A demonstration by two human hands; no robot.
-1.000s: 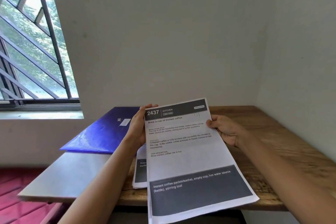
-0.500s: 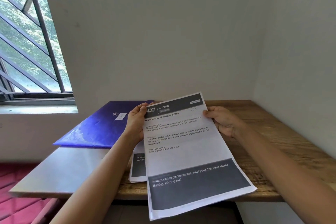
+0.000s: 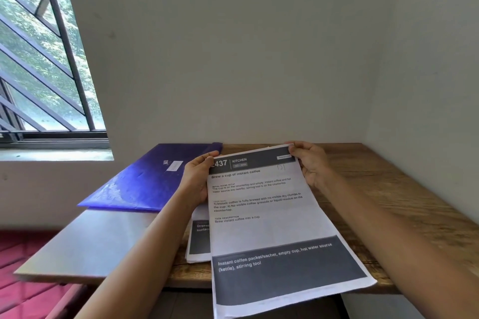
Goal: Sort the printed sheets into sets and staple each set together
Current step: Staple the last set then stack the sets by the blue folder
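**Printed set held by both top corners, header end toward the wall**

Held at lower centre of the frame: printed sheets (image 3: 267,215), face up toward the camera, title "Brew a cup of instant coffee". Gripped at the top left corner by the left hand (image 3: 198,181), thumb over the first digit of the header number. Pinched at the top right corner by the right hand (image 3: 309,166), fingertips curled over the upper edge. Both hands closed on paper, neither free.

Probably very light, thin and limp, so likely to sag or fan apart if held at one corner only. Layered at the bottom edge, so more than one leaf by the look; count not readable. Easily creased, and apt to slip leaf against leaf. Best taken at the two top corners as now, then squared edge-on against the wooden table (image 3: 388,189) before any stapling. No stapler to be seen anywhere.

Long axis from upper centre down to the bottom edge of the frame, drifting slightly right on the way down. Dark header band at the far end, pointing toward the wall; dark footer band nearest the person, overhanging the table's near edge.

Partly hidden underneath, left of centre: second pile of sheets (image 3: 198,243), flat on the table. Further left, blue folder (image 3: 145,184).
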